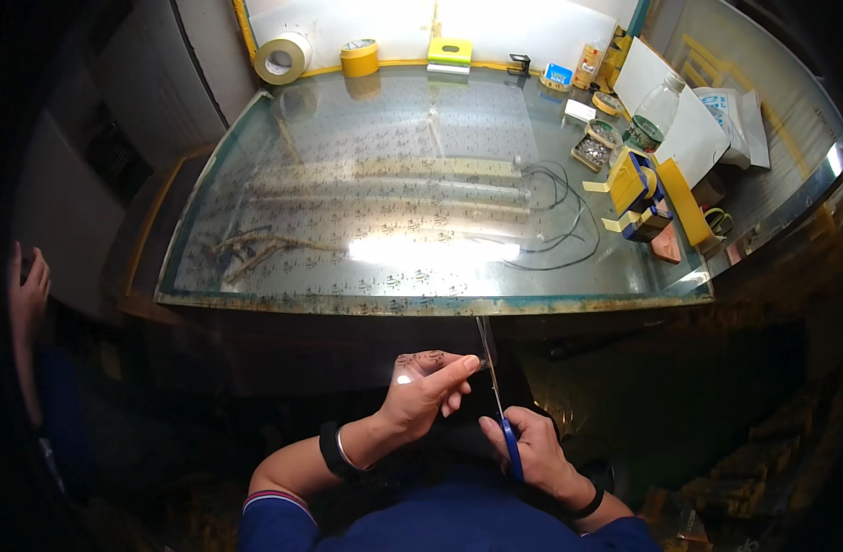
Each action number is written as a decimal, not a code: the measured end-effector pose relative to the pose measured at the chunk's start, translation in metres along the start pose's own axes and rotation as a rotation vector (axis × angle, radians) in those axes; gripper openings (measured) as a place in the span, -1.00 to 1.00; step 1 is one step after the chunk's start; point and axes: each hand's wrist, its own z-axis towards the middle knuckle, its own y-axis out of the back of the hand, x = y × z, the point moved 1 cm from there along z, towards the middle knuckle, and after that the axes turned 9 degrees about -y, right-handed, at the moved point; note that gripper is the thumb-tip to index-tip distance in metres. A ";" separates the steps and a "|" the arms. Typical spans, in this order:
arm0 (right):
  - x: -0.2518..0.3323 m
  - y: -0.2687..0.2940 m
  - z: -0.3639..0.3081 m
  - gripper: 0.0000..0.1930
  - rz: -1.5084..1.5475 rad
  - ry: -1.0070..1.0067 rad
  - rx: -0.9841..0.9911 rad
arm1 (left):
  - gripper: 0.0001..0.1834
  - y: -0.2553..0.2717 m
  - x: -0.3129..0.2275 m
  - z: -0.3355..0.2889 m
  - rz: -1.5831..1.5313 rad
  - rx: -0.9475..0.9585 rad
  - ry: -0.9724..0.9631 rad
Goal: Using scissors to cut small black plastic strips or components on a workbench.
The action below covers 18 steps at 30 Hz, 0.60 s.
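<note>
My left hand (pixel 417 397) is closed in a pinch, thumb against finger. Between them is a small piece of clear film (pixel 419 360) with fine black printed marks, lying over the fingers. My right hand (pixel 543 453) grips blue-handled scissors (pixel 511 448). Their blades point up and away, right beside my left fingertips, reaching close to the table's front edge. Whether the blades are touching the film I cannot tell. Both hands are held in front of the glass-topped table (pixel 624 276), below its near edge.
A large clear printed sheet (pixel 348 138) covers much of the lit glass. Tape rolls (pixel 360 60) and a green hole punch (pixel 450 51) line the back. Tape dispensers (pixel 635 184), a plastic bottle (pixel 656 115) and a small container (pixel 596 147) stand right. Another hand (pixel 30 290) shows far left.
</note>
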 end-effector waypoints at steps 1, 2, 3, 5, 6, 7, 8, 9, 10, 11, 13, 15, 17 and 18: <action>0.000 0.000 -0.001 -0.62 -0.007 -0.008 -0.002 | -0.83 0.000 0.001 0.000 0.000 0.002 -0.001; -0.001 0.000 -0.001 -0.62 -0.007 -0.007 -0.004 | -0.82 0.001 0.001 0.000 -0.004 0.008 -0.003; -0.002 -0.001 -0.001 -0.62 -0.009 0.004 -0.010 | -0.82 0.001 0.002 -0.001 -0.008 0.012 -0.005; -0.002 -0.001 -0.001 -0.62 -0.009 0.014 -0.016 | -0.83 -0.002 0.001 -0.001 -0.011 0.001 -0.002; 0.000 -0.001 -0.001 -0.62 -0.007 0.018 -0.018 | -0.84 -0.002 0.001 -0.002 -0.015 -0.012 0.001; 0.002 -0.001 -0.001 -0.63 -0.004 0.022 -0.021 | -0.84 -0.002 0.002 -0.002 -0.016 -0.012 0.002; 0.002 -0.001 0.000 -0.63 -0.005 0.022 -0.020 | -0.84 -0.002 0.002 -0.002 -0.017 -0.003 -0.004; 0.002 -0.001 0.000 -0.63 -0.001 0.025 -0.025 | -0.85 -0.002 0.003 -0.003 -0.018 0.008 -0.009; 0.002 -0.001 0.001 -0.63 0.004 0.028 -0.029 | -0.85 -0.003 0.003 -0.004 -0.018 0.009 -0.008; 0.002 -0.001 0.001 -0.63 0.003 0.027 -0.031 | -0.85 -0.004 0.004 -0.005 -0.009 0.014 0.004; 0.002 -0.001 0.002 -0.63 0.008 0.031 -0.033 | -0.85 -0.004 0.004 -0.007 0.000 0.018 0.016; 0.001 0.000 0.002 -0.63 0.000 0.030 -0.034 | -0.82 -0.004 0.003 -0.008 -0.019 0.054 0.027; 0.002 0.000 0.001 -0.63 -0.009 0.027 -0.036 | -0.81 -0.005 0.003 -0.008 -0.014 0.061 0.030; 0.003 0.000 0.001 -0.63 -0.025 0.026 -0.041 | -0.81 -0.005 0.003 -0.008 -0.007 0.063 0.030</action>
